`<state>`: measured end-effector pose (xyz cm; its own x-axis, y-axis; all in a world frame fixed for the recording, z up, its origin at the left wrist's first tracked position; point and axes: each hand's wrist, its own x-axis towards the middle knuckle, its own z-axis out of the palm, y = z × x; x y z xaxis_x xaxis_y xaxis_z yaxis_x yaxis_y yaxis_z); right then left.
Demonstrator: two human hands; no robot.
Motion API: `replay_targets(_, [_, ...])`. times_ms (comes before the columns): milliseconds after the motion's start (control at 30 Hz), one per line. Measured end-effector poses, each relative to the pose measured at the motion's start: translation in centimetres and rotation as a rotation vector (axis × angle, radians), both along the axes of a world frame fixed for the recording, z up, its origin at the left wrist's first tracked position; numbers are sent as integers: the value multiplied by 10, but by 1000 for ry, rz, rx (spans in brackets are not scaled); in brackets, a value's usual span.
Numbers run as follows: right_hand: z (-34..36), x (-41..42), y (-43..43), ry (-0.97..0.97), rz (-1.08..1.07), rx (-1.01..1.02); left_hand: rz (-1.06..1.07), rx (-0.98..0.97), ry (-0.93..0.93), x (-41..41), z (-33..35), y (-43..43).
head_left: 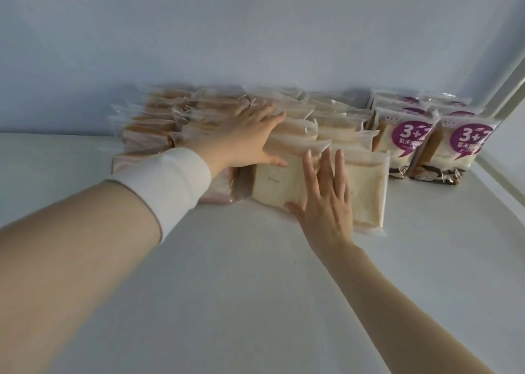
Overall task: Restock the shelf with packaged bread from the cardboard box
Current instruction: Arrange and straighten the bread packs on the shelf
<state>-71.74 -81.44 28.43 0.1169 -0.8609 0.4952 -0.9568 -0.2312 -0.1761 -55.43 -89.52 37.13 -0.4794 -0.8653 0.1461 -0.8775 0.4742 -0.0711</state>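
Rows of clear-wrapped bread packs (pixel 335 129) stand on a white shelf (pixel 227 274), leaning back toward the wall. My left hand (pixel 250 140) rests flat on top of the middle row, fingers spread, thumb on the front pack. My right hand (pixel 326 200) presses flat, fingers apart, against the face of the front pale bread pack (pixel 275 180). A second front pack (pixel 369 191) stands beside it on the right. Neither hand grips anything. The cardboard box is out of view.
Packs with purple "3+2" labels (pixel 406 143) stand in rows at the right, near the shelf's white side frame (pixel 505 89). Darker brown bread packs (pixel 150 135) fill the left rows. A white wall (pixel 255 32) backs the shelf. Bare shelf surface lies in front.
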Motion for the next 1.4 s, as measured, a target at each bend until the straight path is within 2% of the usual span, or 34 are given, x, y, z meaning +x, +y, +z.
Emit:
replay_targets(167, [0, 3, -26, 108, 6, -67, -29, -53, -54, 4, -5, -11])
replay_targets(300, [-5, 7, -32, 112, -18, -87, -29, -100, -143, 2, -13, -13])
replay_targets(433, [-8, 1, -33, 88, 24, -134, -38, -177, -147, 0, -17, -13])
replay_targets(600, [-3, 3, -36, 86, 58, -14, -45, -220, -191, -1, -17, -13])
replay_targets(667, [1, -6, -30, 77, 95, -25, -28, -196, -191, -2, -15, -11])
replay_targets(767, [3, -39, -8, -39, 93, -116, -12, -138, -146, -6, -11, -5])
replay_targets(833, [-1, -66, 6, -208, 7, -95, -56, -119, -68, -18, -5, -2])
replay_targets(933, [-8, -91, 10, -503, -81, 151, -187, -99, -38, -58, -3, -2])
replay_targets(1000, [-12, -98, 5, -640, 9, 336, -212, -67, -110, -82, -6, -8])
replay_targets(1067, [-15, -101, -3, -661, 86, 383, -182, -31, -143, -92, -9, -20])
replay_targets(1167, [-20, -100, -20, -647, 158, 270, -163, 27, -75, -90, -12, -33])
replay_targets(1300, [-20, -93, -46, -703, 195, 193, -176, 32, 21, -92, -16, -39])
replay_targets(1400, [-20, -93, -53, -701, 193, 212, -162, 27, 54, -94, -14, -39])
